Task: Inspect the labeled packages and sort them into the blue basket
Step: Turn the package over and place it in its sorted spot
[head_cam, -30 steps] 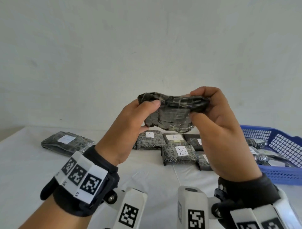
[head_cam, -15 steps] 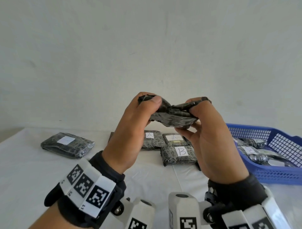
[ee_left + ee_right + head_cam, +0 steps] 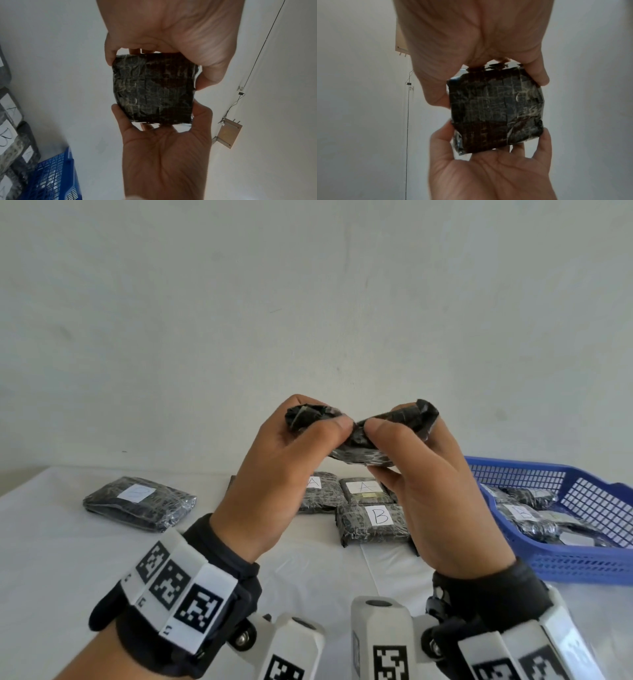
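Note:
Both hands hold one black wrapped package up in the air over the table. My left hand grips its left end and my right hand grips its right end. The thumbs nearly meet on top at the middle, and the package dips there. No label shows on it in any view. From the wrists I see its plain dark underside between the two palms. The blue basket stands on the table at the right with several wrapped packages inside.
On the white table behind my hands lie two packages marked A and one marked B. A larger package with an unreadable label lies apart at the left. A plain wall rises behind.
The package has tipped from facing me to lying flat, edge-on. My thumbs have slid together to its middle, and it now bends downward there.

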